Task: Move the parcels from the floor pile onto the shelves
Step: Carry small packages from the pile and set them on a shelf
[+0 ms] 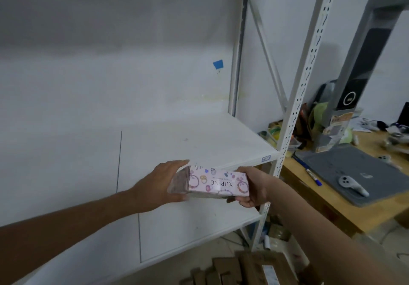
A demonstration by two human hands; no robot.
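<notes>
A small pink patterned box (218, 183) with printed letters is held between both hands in front of the white metal shelving. My left hand (159, 185) grips its left end, and my right hand (252, 187) grips its right end. The box hovers at the front edge of the upper white shelf board (177, 143), above the lower shelf board (177, 225). Both boards are bare. A pile of brown cardboard parcels (243, 269) lies on the floor at the bottom of the view.
A perforated white upright (294, 107) stands at the shelf's right front corner. To the right is a wooden desk (345, 209) with a grey mat, a blue pen, a white controller, a tall grey stand and clutter.
</notes>
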